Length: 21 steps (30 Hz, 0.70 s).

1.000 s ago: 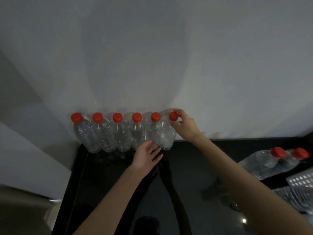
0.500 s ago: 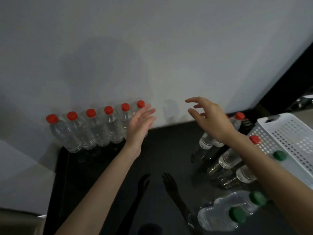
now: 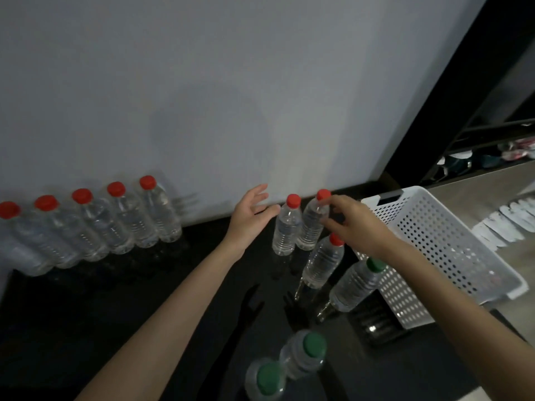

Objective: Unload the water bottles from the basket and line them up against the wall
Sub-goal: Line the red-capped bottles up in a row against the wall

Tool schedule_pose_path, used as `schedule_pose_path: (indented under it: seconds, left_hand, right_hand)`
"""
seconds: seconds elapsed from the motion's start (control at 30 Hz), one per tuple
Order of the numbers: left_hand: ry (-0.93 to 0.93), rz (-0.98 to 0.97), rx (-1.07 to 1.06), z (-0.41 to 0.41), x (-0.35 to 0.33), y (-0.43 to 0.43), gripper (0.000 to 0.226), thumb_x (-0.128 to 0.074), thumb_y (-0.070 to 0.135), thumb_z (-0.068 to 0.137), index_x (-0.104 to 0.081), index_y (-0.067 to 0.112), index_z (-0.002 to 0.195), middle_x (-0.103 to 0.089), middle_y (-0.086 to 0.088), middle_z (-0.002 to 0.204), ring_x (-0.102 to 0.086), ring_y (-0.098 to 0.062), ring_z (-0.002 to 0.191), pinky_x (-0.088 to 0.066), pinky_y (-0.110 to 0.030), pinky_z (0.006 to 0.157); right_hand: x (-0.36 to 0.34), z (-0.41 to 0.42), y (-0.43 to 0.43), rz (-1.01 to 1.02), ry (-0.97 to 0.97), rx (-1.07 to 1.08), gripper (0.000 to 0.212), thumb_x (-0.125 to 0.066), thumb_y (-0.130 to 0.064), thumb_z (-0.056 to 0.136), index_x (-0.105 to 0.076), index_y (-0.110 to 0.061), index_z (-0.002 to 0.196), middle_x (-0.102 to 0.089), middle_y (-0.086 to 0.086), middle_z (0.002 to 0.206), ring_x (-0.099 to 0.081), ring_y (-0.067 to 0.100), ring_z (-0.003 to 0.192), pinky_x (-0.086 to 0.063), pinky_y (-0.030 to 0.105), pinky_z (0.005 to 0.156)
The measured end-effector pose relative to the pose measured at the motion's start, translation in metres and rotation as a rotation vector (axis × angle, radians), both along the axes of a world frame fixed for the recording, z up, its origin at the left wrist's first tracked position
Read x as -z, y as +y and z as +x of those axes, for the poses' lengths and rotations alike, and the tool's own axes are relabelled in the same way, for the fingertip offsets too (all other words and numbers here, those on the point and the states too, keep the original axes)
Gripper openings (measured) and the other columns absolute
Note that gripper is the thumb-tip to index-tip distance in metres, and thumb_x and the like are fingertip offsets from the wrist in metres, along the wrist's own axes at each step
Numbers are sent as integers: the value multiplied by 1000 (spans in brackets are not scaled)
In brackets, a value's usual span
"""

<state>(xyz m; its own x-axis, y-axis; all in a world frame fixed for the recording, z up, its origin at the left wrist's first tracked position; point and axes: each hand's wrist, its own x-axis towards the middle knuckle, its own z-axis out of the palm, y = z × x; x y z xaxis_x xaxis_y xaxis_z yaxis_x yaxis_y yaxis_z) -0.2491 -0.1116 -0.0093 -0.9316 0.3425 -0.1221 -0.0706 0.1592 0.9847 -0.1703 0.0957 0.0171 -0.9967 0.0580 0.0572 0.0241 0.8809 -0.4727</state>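
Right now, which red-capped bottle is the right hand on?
The right hand reaches the rightmost red-capped bottle by the white basket; its neighbour stands untouched.

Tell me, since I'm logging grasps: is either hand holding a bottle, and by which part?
The right hand is closing on a red-capped bottle at its neck; a firm grip cannot be told. The left hand is open, holding nothing.

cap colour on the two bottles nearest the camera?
Green, on both clear plastic bottles at the bottom of the head view.
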Motion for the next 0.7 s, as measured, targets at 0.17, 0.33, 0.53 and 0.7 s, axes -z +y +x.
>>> schedule_pose_path:
  seconds: [0.17, 0.33, 0.53, 0.7]
  left_hand:
    - [-72, -150, -5, -12, 30, 54, 79, -74, 22, 83, -30, 28, 149, -37, -6, 152, -37, -26, 138, -35, -45, 112]
    - [-85, -242, -24, -26, 54, 87, 80, -79, 16, 76, -37, 18, 144, -50, -6, 140, -46, -24, 130, -38, -47, 110]
    - [-21, -414, -39, -33, 75, 88, 63, -83, 18, 72, -51, 16, 126, -62, -6, 122, -57, -24, 116, -46, -39, 99]
    - [82, -496, -123, -30, 79, 84, 56, -86, 23, 66, -58, 19, 114, -67, -1, 111, -62, -21, 108, -50, -41, 95]
  right_hand:
    - [27, 2, 38, 30, -179, -147, 41, -66, -35, 87, -55, -26, 125, -55, -4, 121, -58, 11, 97, -52, 30, 87]
    - [46, -4, 55, -6, -269, -252, 39, -72, -31, 82, -57, -26, 117, -62, -7, 107, -60, 10, 92, -53, 30, 84]
    - [61, -11, 61, -89, -291, -294, 32, -73, -31, 80, -57, -27, 107, -66, -7, 96, -64, 9, 88, -55, 37, 83]
    - [63, -16, 53, -122, -283, -291, 28, -67, -32, 87, -51, -22, 107, -63, -5, 93, -61, 9, 82, -52, 29, 76]
